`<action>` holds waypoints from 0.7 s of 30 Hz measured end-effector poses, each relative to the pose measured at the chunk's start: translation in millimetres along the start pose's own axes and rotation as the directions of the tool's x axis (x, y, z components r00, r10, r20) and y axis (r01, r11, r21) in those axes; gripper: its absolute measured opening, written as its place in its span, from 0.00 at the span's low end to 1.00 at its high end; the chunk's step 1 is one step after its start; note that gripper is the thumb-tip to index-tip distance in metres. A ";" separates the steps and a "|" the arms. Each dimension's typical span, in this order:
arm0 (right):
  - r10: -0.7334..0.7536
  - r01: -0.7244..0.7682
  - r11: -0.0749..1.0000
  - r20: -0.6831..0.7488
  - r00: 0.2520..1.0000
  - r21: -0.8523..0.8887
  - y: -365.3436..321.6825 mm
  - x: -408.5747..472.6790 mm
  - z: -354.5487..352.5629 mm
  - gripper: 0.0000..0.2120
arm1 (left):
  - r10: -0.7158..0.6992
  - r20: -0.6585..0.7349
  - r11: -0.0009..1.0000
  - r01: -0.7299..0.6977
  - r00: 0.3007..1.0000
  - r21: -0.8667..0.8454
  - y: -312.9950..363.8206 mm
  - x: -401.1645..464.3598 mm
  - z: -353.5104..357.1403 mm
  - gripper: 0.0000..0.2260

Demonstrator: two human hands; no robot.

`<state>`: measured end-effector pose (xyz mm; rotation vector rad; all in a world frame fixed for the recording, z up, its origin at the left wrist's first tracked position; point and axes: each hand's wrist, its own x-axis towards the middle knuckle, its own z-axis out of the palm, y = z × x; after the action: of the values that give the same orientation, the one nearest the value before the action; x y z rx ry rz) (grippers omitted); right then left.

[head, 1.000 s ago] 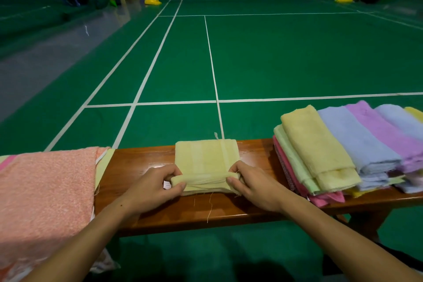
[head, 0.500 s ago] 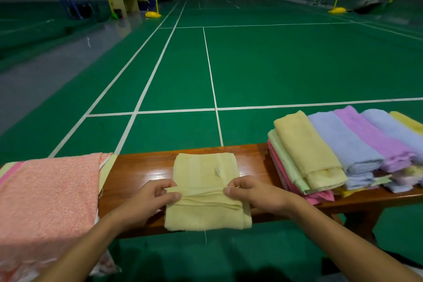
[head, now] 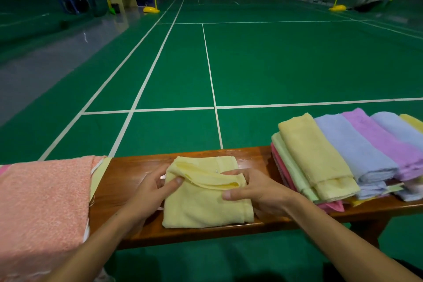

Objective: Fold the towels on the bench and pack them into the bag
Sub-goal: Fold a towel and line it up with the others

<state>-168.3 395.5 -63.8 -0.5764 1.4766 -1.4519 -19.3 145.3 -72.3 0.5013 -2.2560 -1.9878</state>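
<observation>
No legible text, label, brand, number or sign is found anywhere in the head view. A small white tag (head: pixel 216 170) shows on the yellow towel (head: pixel 206 204) on the bench, but it is too small to read.
</observation>
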 end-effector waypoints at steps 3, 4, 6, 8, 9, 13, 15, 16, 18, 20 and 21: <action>-0.106 0.064 0.962 -0.149 0.983 -0.265 3.4 10.5 -1.0 0.22 | 0.022 -0.026 1.000 -0.021 0.999 0.006 0.7 10.2 2.3 0.14; -0.144 0.078 0.951 -0.206 0.968 -0.299 6.1 15.4 -2.5 0.18 | 0.025 -0.037 0.999 -0.024 0.999 0.025 0.6 13.6 3.1 0.13; -0.196 0.083 0.941 -0.329 0.924 -0.329 6.7 23.1 -4.1 0.12 | 0.038 -0.061 0.998 -0.035 0.997 0.048 0.0 20.9 4.5 0.11; -0.270 0.117 0.920 -0.388 0.881 -0.374 4.2 31.5 -5.3 0.08 | 0.032 -0.096 0.998 -0.027 0.995 0.052 -2.3 30.1 4.6 0.09; -0.313 0.128 0.900 -0.415 0.854 -0.416 2.9 36.4 -6.7 0.07 | 0.018 -0.109 0.998 -0.011 0.994 0.058 -4.0 35.4 4.6 0.09; -0.391 -0.015 0.785 -0.514 0.763 -0.619 13.5 64.7 -13.0 0.10 | -0.036 -0.155 0.982 0.064 0.987 0.178 -18.9 57.7 0.8 0.08; -0.357 -0.136 0.746 -0.564 0.744 -0.652 21.3 78.4 -12.8 0.15 | -0.033 -0.199 0.968 0.081 0.979 0.238 -24.6 67.7 0.1 0.09; -0.353 -0.181 0.727 -0.586 0.729 -0.663 23.4 83.7 -12.3 0.17 | -0.027 -0.217 0.962 0.084 0.976 0.261 -25.2 71.7 0.3 0.09; -0.360 -0.244 0.701 -0.628 0.690 -0.670 24.7 92.1 -11.6 0.18 | -0.011 -0.250 0.942 0.093 0.968 0.321 -26.5 79.1 -1.2 0.13; -0.371 -0.302 0.671 -0.659 0.654 -0.677 26.0 96.0 -9.9 0.18 | 0.019 -0.277 0.879 0.116 0.961 0.463 -31.6 84.1 -3.8 0.18; -0.380 -0.340 0.641 -0.669 0.639 -0.688 26.4 97.4 -9.0 0.17 | 0.036 -0.284 0.822 0.133 0.958 0.554 -34.0 85.0 -4.8 0.18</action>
<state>-211.1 322.0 -118.7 -0.4517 2.9039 -1.0118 -91.8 111.7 -117.3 0.8378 -2.6280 -1.1118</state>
